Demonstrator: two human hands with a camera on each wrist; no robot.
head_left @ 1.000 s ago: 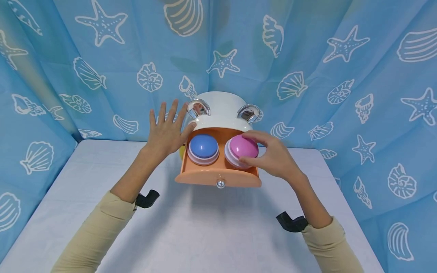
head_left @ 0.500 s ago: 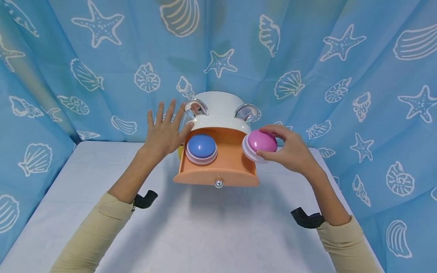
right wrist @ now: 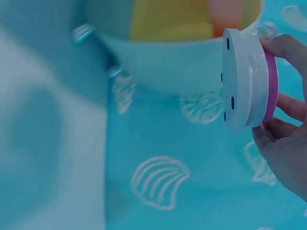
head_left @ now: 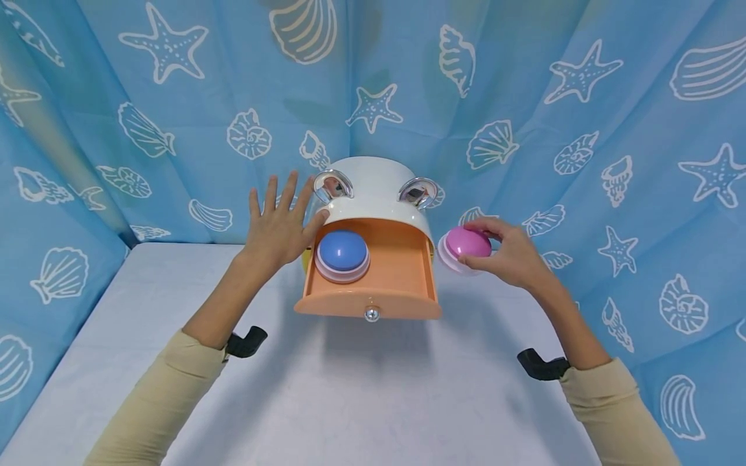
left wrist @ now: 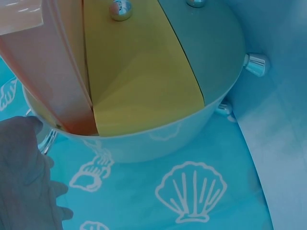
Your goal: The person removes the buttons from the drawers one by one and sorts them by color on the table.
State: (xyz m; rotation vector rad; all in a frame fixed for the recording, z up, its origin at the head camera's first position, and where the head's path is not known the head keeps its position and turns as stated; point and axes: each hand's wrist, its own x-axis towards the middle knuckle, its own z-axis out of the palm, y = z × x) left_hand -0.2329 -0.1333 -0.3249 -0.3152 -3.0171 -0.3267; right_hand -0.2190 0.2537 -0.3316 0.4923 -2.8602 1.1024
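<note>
My right hand pinches a pink-domed push button with a white base between thumb and fingers, in the air just right of the cabinet. In the right wrist view the button is turned on edge, and its flat underside shows small dark holes. A matching blue push button sits in the left half of the pulled-out orange drawer. My left hand has its fingers spread, with the thumb right at the left side of the white cabinet.
Below the orange drawer, the left wrist view shows a closed yellow drawer and a green one with chrome knobs. Two chrome loops stick out from the cabinet top. A blue shell-patterned curtain hangs behind the white table.
My right hand has lifted the pink push button out of the orange drawer and carried it right, past the drawer's side. The left hand stays by the cabinet.
</note>
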